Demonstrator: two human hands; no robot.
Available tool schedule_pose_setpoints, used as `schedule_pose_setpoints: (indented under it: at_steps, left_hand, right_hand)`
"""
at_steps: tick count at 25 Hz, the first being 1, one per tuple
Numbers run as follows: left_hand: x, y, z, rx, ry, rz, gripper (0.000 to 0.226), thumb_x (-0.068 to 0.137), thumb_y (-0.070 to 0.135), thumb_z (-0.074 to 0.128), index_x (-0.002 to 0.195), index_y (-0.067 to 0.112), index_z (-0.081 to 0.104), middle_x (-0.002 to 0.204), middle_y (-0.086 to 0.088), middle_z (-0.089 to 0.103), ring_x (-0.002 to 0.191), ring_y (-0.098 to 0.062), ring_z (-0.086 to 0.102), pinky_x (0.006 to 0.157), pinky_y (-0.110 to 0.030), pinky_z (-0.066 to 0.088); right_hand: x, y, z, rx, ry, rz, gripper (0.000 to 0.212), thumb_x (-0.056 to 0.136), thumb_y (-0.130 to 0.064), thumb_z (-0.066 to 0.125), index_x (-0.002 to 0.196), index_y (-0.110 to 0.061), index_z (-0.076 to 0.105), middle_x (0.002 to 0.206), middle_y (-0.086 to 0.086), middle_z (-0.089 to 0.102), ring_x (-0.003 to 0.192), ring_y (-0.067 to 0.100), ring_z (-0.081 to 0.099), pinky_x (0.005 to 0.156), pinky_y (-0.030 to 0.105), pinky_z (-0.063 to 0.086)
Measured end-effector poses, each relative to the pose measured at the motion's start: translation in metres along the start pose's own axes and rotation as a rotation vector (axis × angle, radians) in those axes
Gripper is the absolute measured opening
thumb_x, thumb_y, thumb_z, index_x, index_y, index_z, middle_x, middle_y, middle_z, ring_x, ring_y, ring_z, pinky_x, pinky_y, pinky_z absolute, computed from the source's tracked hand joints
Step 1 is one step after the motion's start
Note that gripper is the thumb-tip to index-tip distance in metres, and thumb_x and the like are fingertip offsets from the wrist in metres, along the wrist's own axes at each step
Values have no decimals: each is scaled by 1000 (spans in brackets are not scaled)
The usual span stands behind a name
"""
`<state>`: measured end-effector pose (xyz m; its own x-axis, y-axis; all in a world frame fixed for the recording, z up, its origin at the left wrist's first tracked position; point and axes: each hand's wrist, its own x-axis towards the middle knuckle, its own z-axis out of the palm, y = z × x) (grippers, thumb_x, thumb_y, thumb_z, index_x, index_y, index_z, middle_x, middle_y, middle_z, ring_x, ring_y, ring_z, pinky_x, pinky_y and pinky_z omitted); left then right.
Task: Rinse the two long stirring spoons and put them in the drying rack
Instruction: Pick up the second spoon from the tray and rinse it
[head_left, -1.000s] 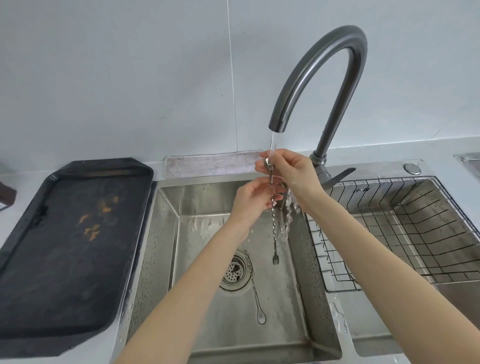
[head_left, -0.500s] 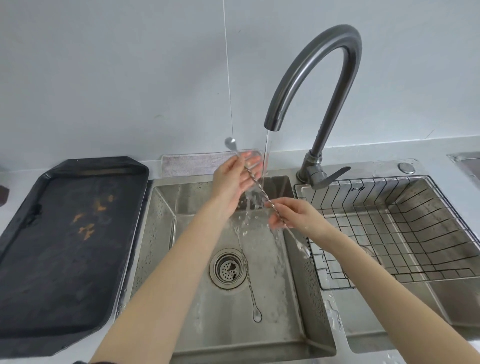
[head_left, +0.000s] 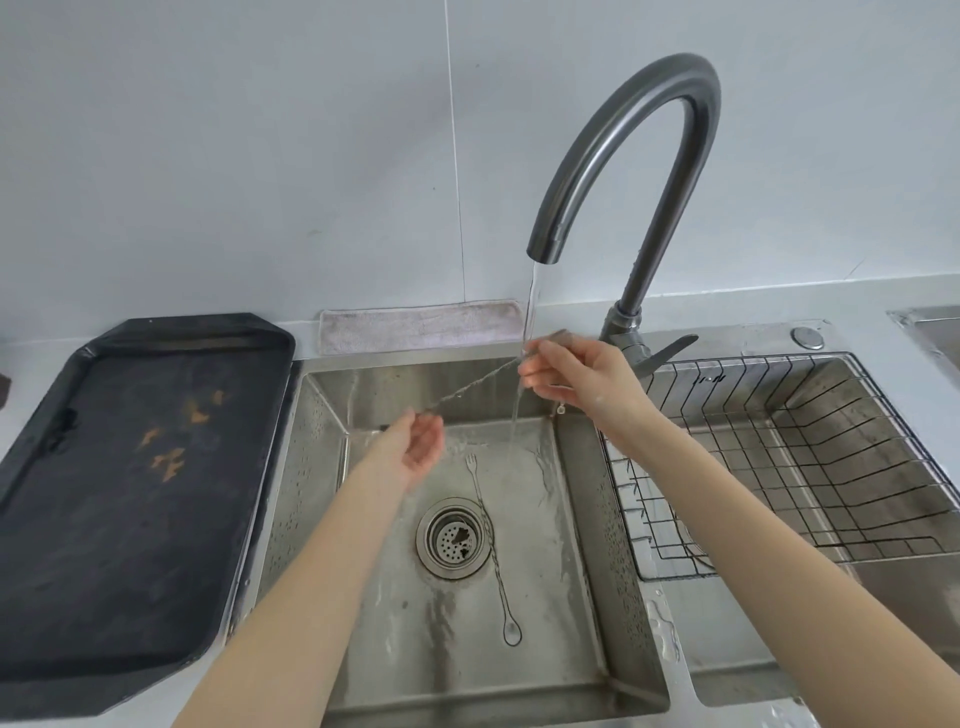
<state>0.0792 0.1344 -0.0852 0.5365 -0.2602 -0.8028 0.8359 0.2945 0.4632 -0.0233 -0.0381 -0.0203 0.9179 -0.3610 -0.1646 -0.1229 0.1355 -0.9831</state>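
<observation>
One long twisted stirring spoon (head_left: 475, 383) stretches slantwise over the sink. My right hand (head_left: 574, 376) pinches its upper end right in the running water (head_left: 531, 312). My left hand (head_left: 418, 447), palm up and cupped, holds the lower end, and a dark tip pokes out to its left. The second stirring spoon (head_left: 492, 551) lies flat on the sink floor beside the drain (head_left: 451, 538), fork end toward the back, bowl toward me. The wire drying rack (head_left: 769, 359) sits in the right basin with nothing visible in it.
The grey arched faucet (head_left: 628, 150) stands behind the sink, its lever (head_left: 670, 349) just right of my right hand. A black tray (head_left: 130, 467) with orange crumbs lies left of the sink. A folded cloth (head_left: 415, 327) rests against the wall.
The held spoon has swung round: my right hand rose to the stream with one end, my left hand dropped down and left with the other. The view shifted slightly.
</observation>
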Motion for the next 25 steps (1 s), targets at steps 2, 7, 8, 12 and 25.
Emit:
schedule_pose_setpoints:
  at_steps: [2,7,8,12,25]
  left_hand:
    - [2,-10,-3,474,29,-37,26,92,24,48,73,7,53,69,-5,58,59,-16,58,50,-28,52]
    - [-11,-12,22,1124,-34,471,22,90,16,51,109,8,58,91,-1,62,81,-12,61,72,-20,47]
    - [-16,-11,30,1135,-116,568,25,89,16,52,113,11,57,98,2,60,89,-10,56,71,-10,44]
    - [-29,-14,54,1092,-299,754,22,87,26,57,106,15,63,95,7,63,86,-4,58,65,-1,43]
    - [-32,-33,72,964,-288,822,23,87,25,56,101,13,69,96,-9,73,91,-22,66,89,-39,52]
  right_hand:
    - [9,-6,10,-26,49,-34,19,93,-16,49,82,-17,64,57,-12,70,57,-2,65,60,11,55]
    - [21,-16,25,-109,143,-58,20,90,-17,54,73,-18,64,61,-2,64,47,-2,61,49,9,51]
    - [21,-17,27,-120,152,-55,19,89,-18,55,72,-19,64,63,-1,63,47,-2,61,49,9,51]
    - [17,-14,26,-123,184,-37,17,87,-20,58,73,-19,66,60,-1,60,44,1,56,48,11,48]
    - [7,-13,15,-398,210,-187,19,85,-10,60,103,-10,65,80,-11,64,73,7,58,68,12,46]
